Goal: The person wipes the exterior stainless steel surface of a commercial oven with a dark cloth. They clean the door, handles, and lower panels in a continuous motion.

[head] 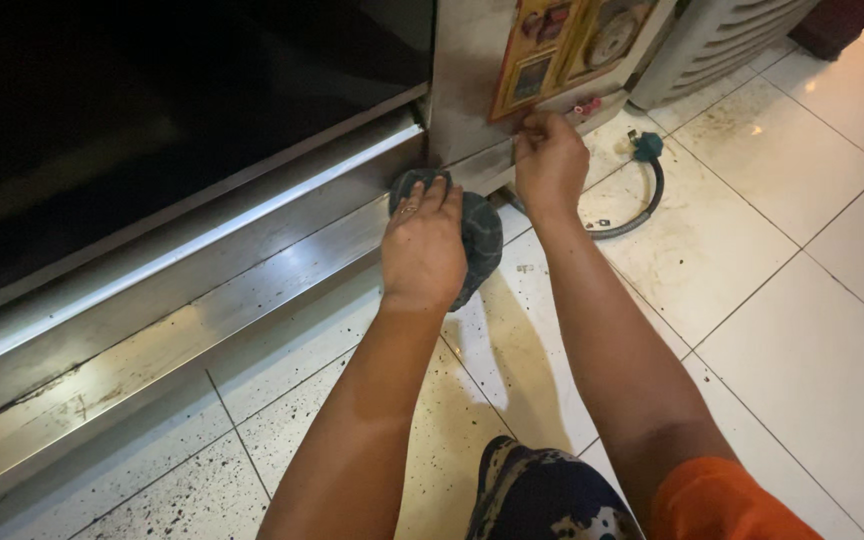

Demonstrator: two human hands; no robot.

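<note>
A dark cloth [477, 235] was pressed against the lower steel ledge of an oven [252, 250] by the left hand [422, 245], near the middle of the frame; the fingers were laid flat and close together over the cloth, which was bunched beneath the palm. Just to the right and slightly higher, the right hand [549, 160] was curled closed against the bottom edge of the control panel [552, 50]; what it pinched could not be made out. A grey hose [642, 205] was seen lying on the stained white tiled floor [802, 220] at the upper right.
</note>
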